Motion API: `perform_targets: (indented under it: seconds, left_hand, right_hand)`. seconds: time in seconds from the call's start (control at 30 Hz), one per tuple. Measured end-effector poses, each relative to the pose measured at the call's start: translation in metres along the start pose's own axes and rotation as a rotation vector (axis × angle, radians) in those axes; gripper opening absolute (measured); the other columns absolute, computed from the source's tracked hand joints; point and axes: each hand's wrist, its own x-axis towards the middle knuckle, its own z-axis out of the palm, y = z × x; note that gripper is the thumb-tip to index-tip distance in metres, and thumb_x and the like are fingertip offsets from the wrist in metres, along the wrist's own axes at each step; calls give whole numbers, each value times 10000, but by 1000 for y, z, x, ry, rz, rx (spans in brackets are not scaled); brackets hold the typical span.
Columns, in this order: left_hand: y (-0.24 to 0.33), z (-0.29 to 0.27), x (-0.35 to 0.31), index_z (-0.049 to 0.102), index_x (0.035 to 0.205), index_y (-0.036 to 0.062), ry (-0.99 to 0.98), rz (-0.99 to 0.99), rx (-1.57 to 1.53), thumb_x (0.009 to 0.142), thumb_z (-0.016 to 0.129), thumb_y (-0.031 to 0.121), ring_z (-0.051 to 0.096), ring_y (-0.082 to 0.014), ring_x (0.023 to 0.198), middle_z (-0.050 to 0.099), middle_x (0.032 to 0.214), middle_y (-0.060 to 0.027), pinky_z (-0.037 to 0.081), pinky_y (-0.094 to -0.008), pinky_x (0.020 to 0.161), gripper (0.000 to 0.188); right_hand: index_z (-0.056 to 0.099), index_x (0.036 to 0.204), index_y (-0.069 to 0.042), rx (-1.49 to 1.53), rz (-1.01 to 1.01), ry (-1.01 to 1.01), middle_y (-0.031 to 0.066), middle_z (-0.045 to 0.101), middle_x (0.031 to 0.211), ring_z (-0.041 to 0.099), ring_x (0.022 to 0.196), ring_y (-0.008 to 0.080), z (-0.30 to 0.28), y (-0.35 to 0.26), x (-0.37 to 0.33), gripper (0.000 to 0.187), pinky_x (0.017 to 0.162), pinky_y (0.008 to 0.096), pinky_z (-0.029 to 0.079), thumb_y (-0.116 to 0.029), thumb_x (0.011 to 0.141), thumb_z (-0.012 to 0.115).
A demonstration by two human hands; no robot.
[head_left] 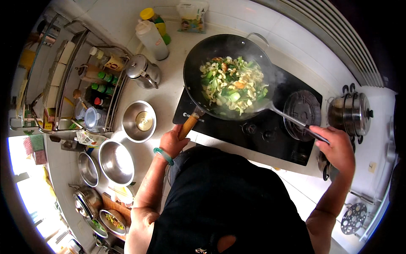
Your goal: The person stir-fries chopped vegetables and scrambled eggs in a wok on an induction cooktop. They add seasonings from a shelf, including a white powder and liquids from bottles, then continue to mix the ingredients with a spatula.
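A large dark wok sits over the left side of a black glass-topped gas stove. In it lies a steaming heap of chopped pale and green vegetables with a few orange-brown bits. My left hand, a green bangle at its wrist, is closed round the wok's wooden handle. My right hand grips the dark end of a long metal spatula. The spatula's head rests inside the wok at its right edge, by the food, partly veiled by steam.
Left of the stove stand a metal pot with a lid, a squeeze bottle and several steel bowls. A bottle rack lines the left wall. The second burner is bare; stacked steamer pots stand right.
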Motion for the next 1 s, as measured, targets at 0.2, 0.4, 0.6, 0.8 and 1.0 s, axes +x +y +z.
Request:
perform_targets:
  seconds: [0.2, 0.4, 0.6, 0.8, 1.0]
  left_hand:
    - [4, -3, 3, 549, 1135, 57, -45, -41, 20, 705, 753, 226, 643, -360, 818, 648, 861, -207, 498, -408, 716, 505]
    - [-2, 0, 0, 547, 1143, 61, -23, -37, 33, 711, 750, 240, 645, -367, 806, 652, 864, -207, 501, -417, 707, 509]
    - [9, -7, 1, 538, 1167, 57, -59, -63, 23, 718, 730, 217, 629, -385, 865, 655, 910, -211, 502, -424, 772, 514]
    - [6, -6, 1, 531, 1159, 45, -53, -23, 33, 725, 724, 213, 623, -394, 860, 652, 907, -216, 496, -438, 761, 505]
    - [4, -5, 0, 526, 1155, 42, -41, 5, 51, 726, 723, 210, 620, -400, 853, 652, 897, -215, 494, -445, 754, 502]
  right_hand:
    - [617, 1171, -184, 35, -80, 122, 146, 547, 805, 574, 735, 341, 74, 1, 63, 394, 680, 418, 465, -86, 792, 662]
    - [622, 1200, -117, 465, 90, 19, -2, 587, 815, 513, 648, 89, 41, 24, 60, 405, 594, 244, 447, -6, 810, 625]
    - [523, 1283, -23, 684, 209, 112, 3, 527, 701, 462, 534, 58, 32, 77, 113, 373, 488, 204, 398, -120, 923, 530]
    - [520, 1279, -40, 1051, 215, -267, 20, 534, 669, 427, 464, 67, 75, 85, 213, 368, 424, 191, 322, -170, 934, 533]
    - [529, 1284, -52, 822, 45, -379, 25, 541, 691, 421, 494, 45, 66, 80, 214, 398, 423, 184, 316, -128, 895, 565]
